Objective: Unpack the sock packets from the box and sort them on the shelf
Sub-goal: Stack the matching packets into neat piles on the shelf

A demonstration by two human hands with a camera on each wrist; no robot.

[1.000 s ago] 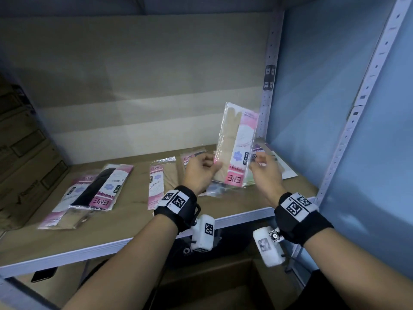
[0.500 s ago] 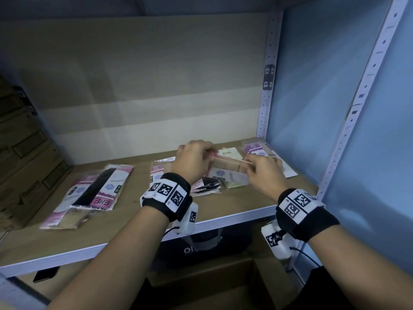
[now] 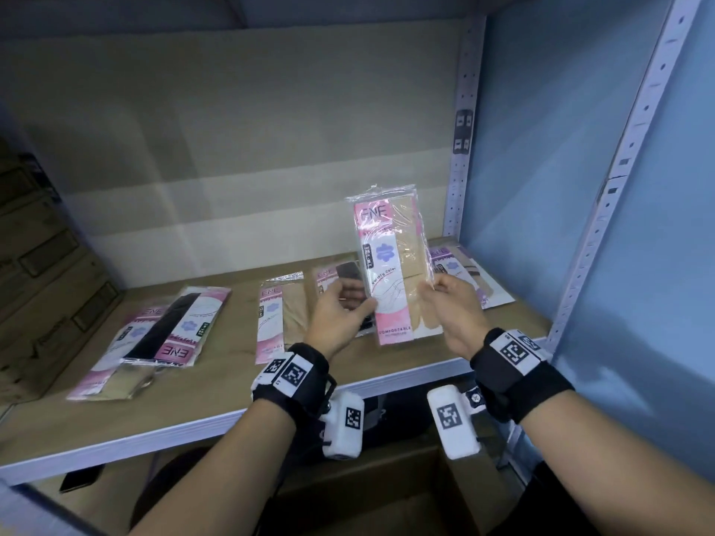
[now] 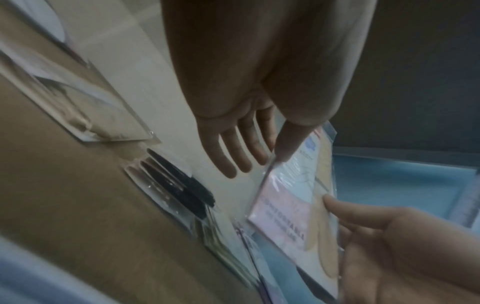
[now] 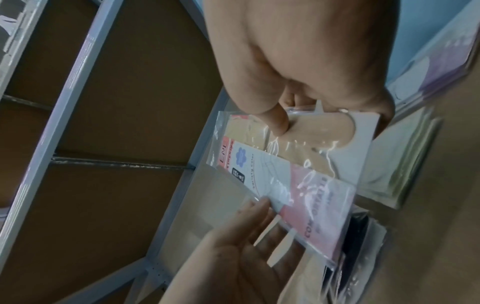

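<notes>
The beige sock packet [image 3: 390, 265], flat near the shelf [image 3: 216, 384] half a second ago, is now upright, label-up, pinched between left hand [image 3: 340, 315] and right hand [image 3: 450, 307]: probably being checked before sorting.

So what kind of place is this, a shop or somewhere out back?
Most likely a stockroom or storage area, not a shop floor. The shelf is bare slotted metal racking with a perforated upright, cardboard cartons stand stacked at the left, and identical sock packets are being sorted in small piles.
</notes>
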